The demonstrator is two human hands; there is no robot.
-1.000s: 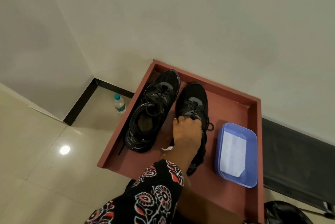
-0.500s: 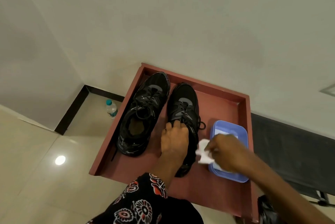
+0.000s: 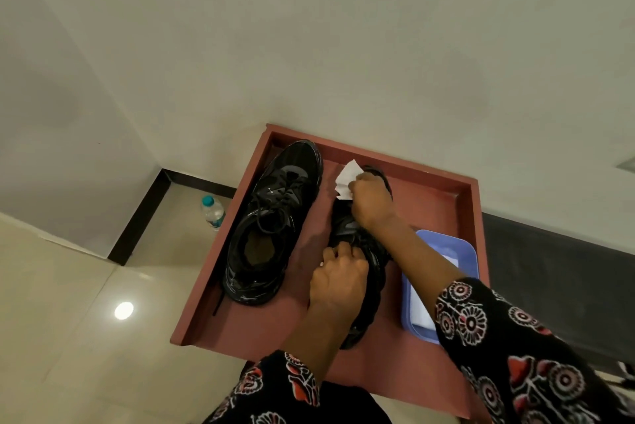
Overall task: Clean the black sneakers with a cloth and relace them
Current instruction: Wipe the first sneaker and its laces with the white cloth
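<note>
Two black sneakers stand side by side on a reddish-brown tray table point(image 3: 433, 197). The left sneaker point(image 3: 275, 221) lies free, laces tied, its opening visible. My left hand point(image 3: 338, 277) grips the right sneaker point(image 3: 372, 289) at its laced middle and collar. My right hand point(image 3: 371, 202) holds a white cloth point(image 3: 347, 178) against the toe of that same sneaker, covering most of the toe. The cloth sticks out to the left of my fingers.
A blue plastic tub point(image 3: 464, 252) with white wipes inside sits on the table's right side, partly under my right forearm. A water bottle point(image 3: 213, 210) stands on the tiled floor left of the table. A wall runs directly behind the table.
My right hand came in, took a white cloth from the blue tub, and carried it forward to the toe of the right sneaker. My left hand kept its hold on that sneaker.
</note>
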